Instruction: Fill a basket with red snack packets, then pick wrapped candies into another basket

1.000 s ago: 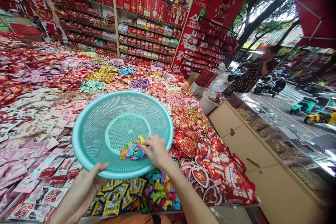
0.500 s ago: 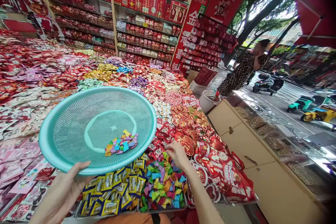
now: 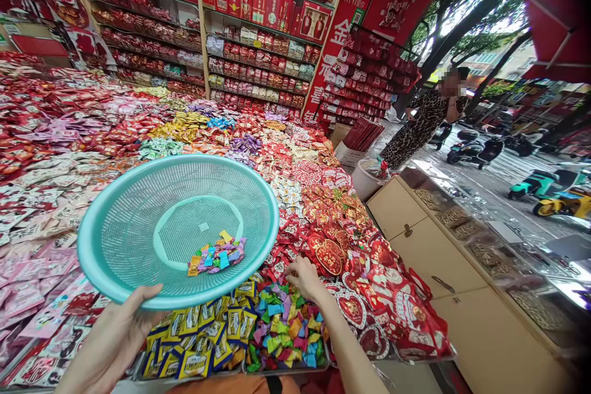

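Observation:
My left hand (image 3: 124, 332) grips the near rim of a turquoise plastic mesh basket (image 3: 108, 271), thumb over the edge. Inside, a small heap of colourful wrapped candies (image 3: 224, 254) lies toward the near right. My right hand (image 3: 305, 277) is low over the candy display, its fingers bent together at the border between red-wrapped candies (image 3: 277, 261) and a tray section of multicoloured twist-wrapped candies (image 3: 290, 326). Whatever may be between those fingertips is hidden. Yellow-and-navy packets (image 3: 196, 335) fill the tray section under the basket's near edge.
Piles of candy packets (image 3: 101, 98) spread across the display. Red packets (image 3: 392, 295) are heaped at the right, beside beige cabinets (image 3: 434, 258). Behind stand shelves of red boxes (image 3: 258, 3). A person in leopard print (image 3: 413, 129) stands near a white bucket (image 3: 367, 178); scooters (image 3: 475, 149) are parked outside.
My right hand has moved slightly left and down, its fingers closer to the candies. The basket, still in my left hand, has shifted a little to the right in view.

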A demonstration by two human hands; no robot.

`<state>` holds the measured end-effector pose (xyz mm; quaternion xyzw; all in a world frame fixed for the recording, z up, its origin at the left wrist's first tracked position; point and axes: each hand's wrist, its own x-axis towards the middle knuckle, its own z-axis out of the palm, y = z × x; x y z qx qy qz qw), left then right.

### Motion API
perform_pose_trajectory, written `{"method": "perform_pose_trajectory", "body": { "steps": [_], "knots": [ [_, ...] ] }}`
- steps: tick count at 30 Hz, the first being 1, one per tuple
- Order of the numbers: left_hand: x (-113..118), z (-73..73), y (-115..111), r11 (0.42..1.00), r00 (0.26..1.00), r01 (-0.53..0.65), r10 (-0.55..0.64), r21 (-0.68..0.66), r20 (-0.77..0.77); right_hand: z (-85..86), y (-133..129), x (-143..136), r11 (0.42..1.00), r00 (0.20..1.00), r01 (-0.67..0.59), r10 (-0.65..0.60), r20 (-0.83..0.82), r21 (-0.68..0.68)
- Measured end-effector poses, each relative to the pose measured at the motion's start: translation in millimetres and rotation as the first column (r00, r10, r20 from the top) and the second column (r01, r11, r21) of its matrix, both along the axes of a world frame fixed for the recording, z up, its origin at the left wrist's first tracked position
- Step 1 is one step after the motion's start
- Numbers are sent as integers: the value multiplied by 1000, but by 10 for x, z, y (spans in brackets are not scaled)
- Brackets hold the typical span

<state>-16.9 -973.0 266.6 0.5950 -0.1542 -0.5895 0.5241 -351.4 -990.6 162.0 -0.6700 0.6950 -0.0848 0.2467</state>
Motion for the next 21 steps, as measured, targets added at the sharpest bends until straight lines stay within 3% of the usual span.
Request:
{"method": "perform_pose_trajectory", "body": {
  "steps": [5,12,21],
  "knots": [
    [59,-80,4,997,999,54,-54,-56,8,111,27,22,1000,999,2,-2,33,-1],
    [16,-19,3,997,999,53,-53,-61,12,314,79,-28,999,997,25,-22,79,-33],
    [48,-114,-3,992,995,99,-99,-77,8,78,-9,-12,999,1000,21,-22,22,46]
  ]
}}
